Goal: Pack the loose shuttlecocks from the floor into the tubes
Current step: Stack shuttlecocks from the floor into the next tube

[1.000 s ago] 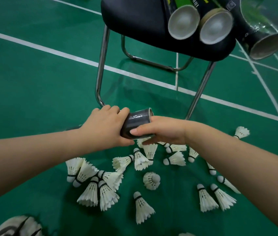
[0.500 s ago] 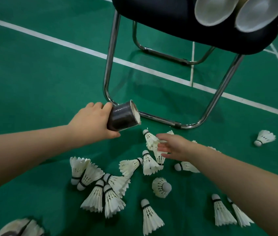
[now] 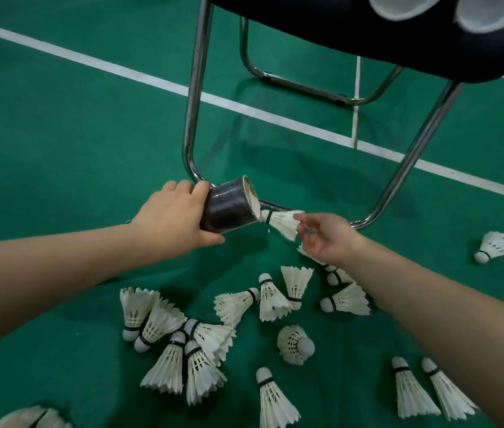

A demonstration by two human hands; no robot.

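My left hand (image 3: pixel 176 216) grips a dark tube (image 3: pixel 229 208) with its open mouth turned to the right. My right hand (image 3: pixel 325 236) pinches a white shuttlecock (image 3: pixel 283 222) by its feathers, and the cork end sits at the tube's mouth. Several loose white shuttlecocks (image 3: pixel 275 301) lie on the green floor below both hands. A lone shuttlecock (image 3: pixel 494 247) lies apart at the right.
A chair with chrome legs (image 3: pixel 193 97) and a dark seat (image 3: pixel 352 29) stands just beyond the hands. On the seat lie other tubes, of which two white ends (image 3: pixel 405 7) show at the top edge. White court lines (image 3: pixel 121 71) cross the floor.
My right hand has picked a shuttlecock off the floor and lifted it to the tube's mouth. The view has tipped further down toward the floor.
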